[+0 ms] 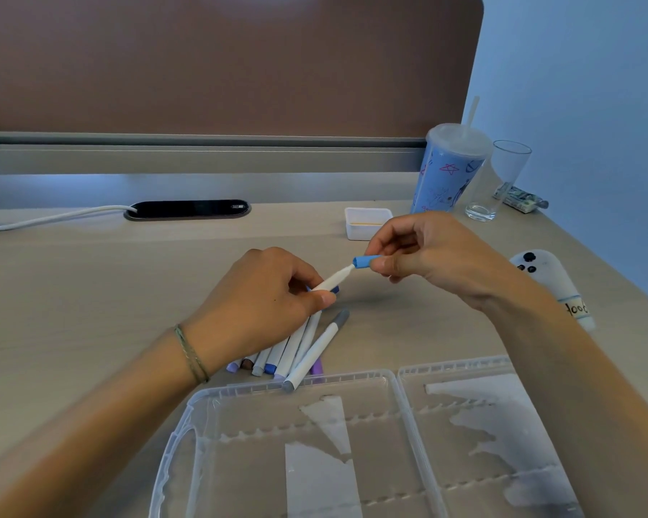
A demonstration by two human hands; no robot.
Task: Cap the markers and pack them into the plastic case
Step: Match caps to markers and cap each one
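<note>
My left hand [266, 297] grips a white marker [332, 281] with its tip pointing up and to the right. My right hand [423, 252] pinches a blue cap [365, 262] whose open end sits right at the marker's tip. Under my left hand lies a bunch of several white markers [289, 349] with purple, blue and grey ends. A grey-capped marker [318, 349] lies beside them, its lower end resting on the rim of the clear plastic case [393, 379]. The case lies open at the front of the desk with no markers inside.
A small white tray [367, 223] stands behind my right hand. A blue tumbler with a straw [449, 170] and a clear glass [498, 181] stand at the back right. A white plush toy [554, 282] lies at the right. A cable port [188, 209] is set in the desk.
</note>
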